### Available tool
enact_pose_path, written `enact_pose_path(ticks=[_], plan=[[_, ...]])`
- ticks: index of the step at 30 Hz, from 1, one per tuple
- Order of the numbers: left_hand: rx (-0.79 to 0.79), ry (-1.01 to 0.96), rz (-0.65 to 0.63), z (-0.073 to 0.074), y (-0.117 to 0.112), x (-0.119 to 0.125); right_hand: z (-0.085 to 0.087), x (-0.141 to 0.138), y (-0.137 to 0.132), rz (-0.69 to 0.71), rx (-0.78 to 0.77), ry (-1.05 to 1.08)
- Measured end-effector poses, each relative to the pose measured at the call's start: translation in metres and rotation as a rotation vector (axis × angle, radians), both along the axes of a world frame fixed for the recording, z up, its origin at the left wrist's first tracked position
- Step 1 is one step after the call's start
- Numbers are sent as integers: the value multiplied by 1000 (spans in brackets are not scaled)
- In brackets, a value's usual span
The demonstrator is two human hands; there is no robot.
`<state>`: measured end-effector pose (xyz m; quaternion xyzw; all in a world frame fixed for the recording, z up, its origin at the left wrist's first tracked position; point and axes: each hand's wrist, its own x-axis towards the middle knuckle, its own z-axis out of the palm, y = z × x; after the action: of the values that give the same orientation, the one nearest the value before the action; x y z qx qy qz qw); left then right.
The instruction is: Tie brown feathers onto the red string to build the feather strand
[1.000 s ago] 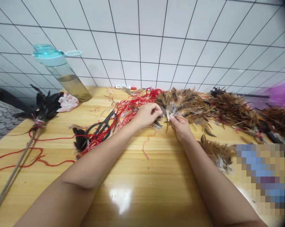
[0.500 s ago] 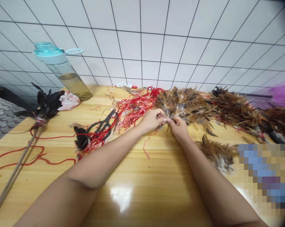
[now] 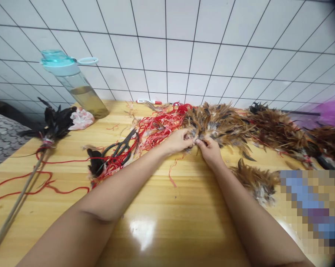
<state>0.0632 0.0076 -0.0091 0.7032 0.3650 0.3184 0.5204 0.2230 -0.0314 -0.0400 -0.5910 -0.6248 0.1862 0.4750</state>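
Note:
My left hand and my right hand meet at the near edge of a heap of brown feathers. Both are closed in a pinch, fingertips almost touching, on the pale quill ends of feathers; how many is too small to tell. Just left of them lies a tangle of red and pinkish string. Under my left forearm, more red string runs beside black-handled scissors. A smaller tuft of brown feathers rests by my right forearm.
A stick topped with black feathers leans at the left, trailing red cord. Behind it stand a bottle and a crumpled plastic bag. A red-and-white marker lies near the tiled wall. More feather bundles line the right.
The fingertips of my two hands have shifted slightly, the left fingers curling a little lower. Everything else stays where it was.

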Motion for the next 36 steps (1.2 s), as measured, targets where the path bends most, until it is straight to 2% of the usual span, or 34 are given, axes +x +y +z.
enact_pose_path(ticks=[3,7,13,18,22,27,30,36], plan=[[-97,-84,20,2,-2,1,0,0,0,26,16,-27],[-169,-97,26,4,-2,1,-1,1,0,56,25,-110],[-357,-145,-2,9,1,-3,-2,2,0,103,59,-169],[-389,-149,-30,9,2,-3,-1,1,0,108,68,-194],[-281,-91,-47,5,6,-1,-2,3,1,93,11,-188],[-13,-25,-125,4,6,-3,-6,6,2,138,-52,-115],[129,75,-76,3,3,-4,-8,7,3,135,-17,-176],[416,272,28,-1,2,0,-8,3,-3,11,13,-389]])
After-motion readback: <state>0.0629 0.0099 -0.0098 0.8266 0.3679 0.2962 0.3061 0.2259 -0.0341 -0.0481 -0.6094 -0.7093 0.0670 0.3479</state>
